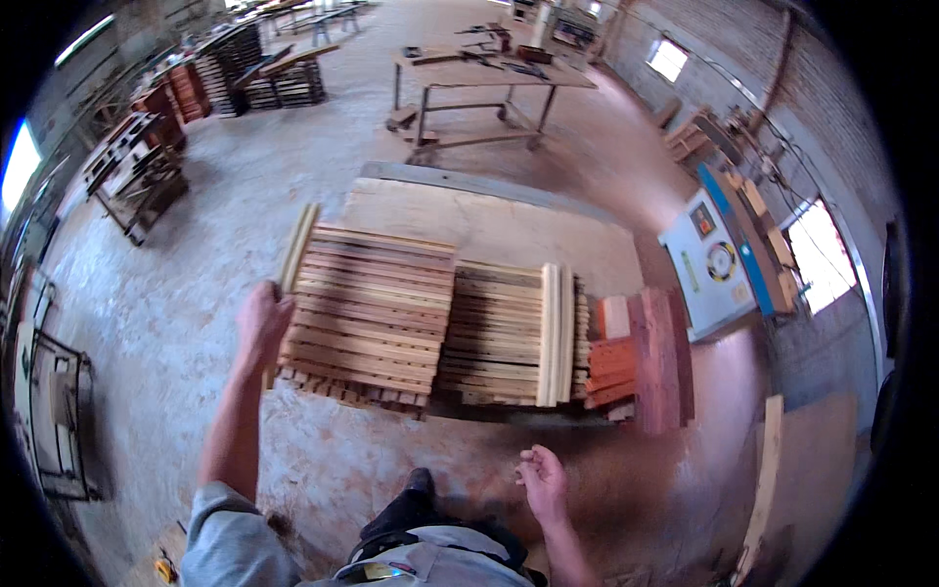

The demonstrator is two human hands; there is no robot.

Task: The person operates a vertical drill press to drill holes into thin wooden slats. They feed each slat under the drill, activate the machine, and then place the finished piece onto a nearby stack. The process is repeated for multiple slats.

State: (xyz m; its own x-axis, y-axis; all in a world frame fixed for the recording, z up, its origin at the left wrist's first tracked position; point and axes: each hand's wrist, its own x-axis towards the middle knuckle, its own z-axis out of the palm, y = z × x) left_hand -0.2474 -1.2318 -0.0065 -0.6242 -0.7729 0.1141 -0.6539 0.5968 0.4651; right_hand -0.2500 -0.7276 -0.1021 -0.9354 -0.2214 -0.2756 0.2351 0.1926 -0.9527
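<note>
My left hand [262, 321] is closed around a pale wooden strip [298, 249], held nearly upright at the left edge of a stack of slats. That stack of wooden slats [372, 303] lies in rows, with notches or holes along several pieces. My right hand [545, 482] hangs in front of the stacks, fingers loosely bent and apart, with nothing visible in it. A second slat stack [489, 333] stands beside the first, and light strips [555, 335] lie across its right side. Reddish boards [660, 360] are piled at the far right.
The stacks rest on a low board-topped platform [509, 227]. Beyond it stands a wheeled metal-framed table [479, 73] with tools on it. A blue and white machine [719, 256] is at the right, and a long plank [768, 489] leans lower right. A rack [61, 416] stands at left.
</note>
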